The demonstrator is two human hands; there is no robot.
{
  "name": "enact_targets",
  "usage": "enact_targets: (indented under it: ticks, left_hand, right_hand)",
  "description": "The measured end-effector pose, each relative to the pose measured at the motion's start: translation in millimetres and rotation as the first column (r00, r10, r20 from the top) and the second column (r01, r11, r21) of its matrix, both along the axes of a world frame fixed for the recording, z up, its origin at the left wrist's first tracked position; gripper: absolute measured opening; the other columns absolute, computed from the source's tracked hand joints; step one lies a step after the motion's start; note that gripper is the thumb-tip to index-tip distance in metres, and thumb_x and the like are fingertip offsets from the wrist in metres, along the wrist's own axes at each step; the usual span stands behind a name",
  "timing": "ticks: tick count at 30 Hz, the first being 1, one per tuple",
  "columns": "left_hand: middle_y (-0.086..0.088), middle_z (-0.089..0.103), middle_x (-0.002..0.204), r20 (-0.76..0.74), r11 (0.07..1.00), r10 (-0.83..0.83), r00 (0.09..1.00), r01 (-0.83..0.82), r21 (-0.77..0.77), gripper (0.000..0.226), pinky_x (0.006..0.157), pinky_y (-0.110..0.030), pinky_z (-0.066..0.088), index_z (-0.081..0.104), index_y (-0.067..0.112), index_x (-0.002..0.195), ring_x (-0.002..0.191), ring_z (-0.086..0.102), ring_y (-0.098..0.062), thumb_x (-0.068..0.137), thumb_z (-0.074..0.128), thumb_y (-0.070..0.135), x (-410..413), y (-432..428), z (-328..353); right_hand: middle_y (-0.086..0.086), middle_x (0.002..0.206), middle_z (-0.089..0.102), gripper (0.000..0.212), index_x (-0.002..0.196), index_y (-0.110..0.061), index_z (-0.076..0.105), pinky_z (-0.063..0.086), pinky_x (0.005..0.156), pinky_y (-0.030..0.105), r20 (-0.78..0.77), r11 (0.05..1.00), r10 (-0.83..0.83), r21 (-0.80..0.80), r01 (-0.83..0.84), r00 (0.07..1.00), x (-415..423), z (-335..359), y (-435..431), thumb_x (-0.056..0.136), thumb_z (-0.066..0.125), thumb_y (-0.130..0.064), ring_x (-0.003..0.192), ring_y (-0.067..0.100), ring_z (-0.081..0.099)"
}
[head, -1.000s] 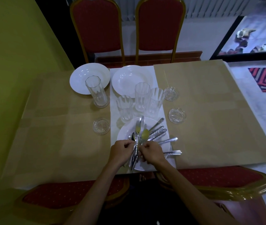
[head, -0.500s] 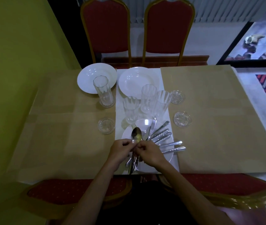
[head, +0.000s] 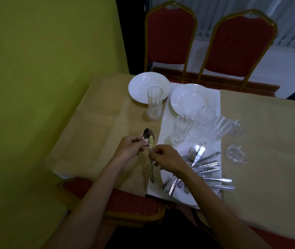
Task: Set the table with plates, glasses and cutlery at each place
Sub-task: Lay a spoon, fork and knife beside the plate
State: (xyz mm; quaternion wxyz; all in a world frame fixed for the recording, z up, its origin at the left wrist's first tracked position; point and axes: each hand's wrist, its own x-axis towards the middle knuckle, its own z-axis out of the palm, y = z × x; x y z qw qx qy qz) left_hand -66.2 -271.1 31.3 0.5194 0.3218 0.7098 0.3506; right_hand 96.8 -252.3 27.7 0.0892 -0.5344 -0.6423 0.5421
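**Operator:** Where is the spoon?

**Inspector:** Your left grip (head: 130,148) pinches the spoon (head: 148,139) just below its bowl. Your right grip (head: 168,158) pinches the handle further down. Both have their fingers curled and are closed on the spoon. It points lengthwise, bowl away from you and handle end toward you. It is over the tan mat (head: 96,126), just left of the white runner (head: 166,126). I cannot tell whether it touches the desk (head: 107,97).

**Operator:** And the other items?

**Inspector:** The other cutlery (head: 206,168) is fanned across the near plate (head: 184,196). That plate sits on the runner, partly under your right forearm. Three glasses (head: 181,128) stand close together just beyond it. A tall glass (head: 154,103) stands apart to their left, just in front of the far left plate (head: 143,87). The far right plate (head: 188,99) sits beside that one, on the runner. Two small cut-glass coasters (head: 236,154) lie on the right-hand mat (head: 269,132), near the three glasses. Two red chairs (head: 170,36) stand at the far edge of the desk. A red seat (head: 118,198) shows at the near edge, below your left forearm.
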Motion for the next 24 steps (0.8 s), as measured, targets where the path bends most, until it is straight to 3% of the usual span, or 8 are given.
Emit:
enact_targets:
  ticks: [3,7,14,20,24]
  left_hand:
    - [-0.002,0.074,0.081,-0.017,0.999,-0.022,1.0,0.022,0.026,0.001,0.07,-0.025,0.049,0.07,0.016,0.088,0.073,0.067,-0.012,0.088,0.07,0.016,-18.8,6.0,7.0]
    - [-0.002,0.072,0.078,-0.017,0.997,-0.007,1.0,0.008,0.077,0.007,0.068,-0.023,0.051,0.07,0.017,0.09,0.07,0.066,-0.012,0.087,0.071,0.011,-55.8,24.3,18.3]
    - [-0.005,0.074,0.079,-0.01,0.987,0.13,0.992,-0.128,0.095,0.014,0.065,-0.023,0.051,0.068,0.016,0.095,0.069,0.069,-0.013,0.083,0.073,0.009,-149.6,59.0,21.9]
    - [-0.001,0.072,0.078,-0.05,0.989,0.135,0.99,-0.132,0.066,0.033,0.056,-0.021,0.047,0.066,0.025,0.107,0.062,0.066,-0.01,0.081,0.067,0.004,-248.4,99.9,-0.3]
    - [-0.012,0.067,0.074,-0.068,0.996,0.045,0.997,-0.039,0.08,0.031,0.052,-0.017,0.046,0.075,0.026,0.089,0.058,0.06,-0.012,0.08,0.062,0.0,-297.9,122.1,-17.9]
  right_hand:
    - [0.01,0.086,0.073,0.021,0.083,-0.005,0.066,0.053,0.061,0.023,-0.009,0.999,0.039,-0.003,-0.039,0.999,-17.1,8.1,8.4,0.093,0.057,-0.021,0.064,0.008,0.07]
    - [0.007,0.086,0.074,0.017,0.08,-0.015,0.065,0.049,0.052,0.016,-0.055,0.998,0.055,-0.023,-0.056,0.997,-53.4,17.0,27.0,0.095,0.058,-0.021,0.059,0.003,0.068]
    - [0.001,0.083,0.074,0.015,0.082,-0.015,0.067,0.057,0.065,0.032,-0.041,0.998,0.067,-0.017,-0.068,0.997,-137.6,16.9,67.6,0.091,0.061,-0.026,0.073,0.013,0.069]
    - [0.011,0.08,0.074,0.014,0.082,-0.01,0.073,0.053,0.064,0.032,0.016,0.999,0.02,-0.027,-0.019,1.0,-200.7,8.5,120.6,0.087,0.067,-0.021,0.061,0.015,0.064]
    - [0.009,0.086,0.073,0.015,0.094,-0.003,0.073,0.053,0.064,0.027,-0.003,0.997,-0.02,-0.072,0.02,1.0,-230.4,2.8,157.6,0.089,0.07,-0.017,0.066,0.015,0.068]
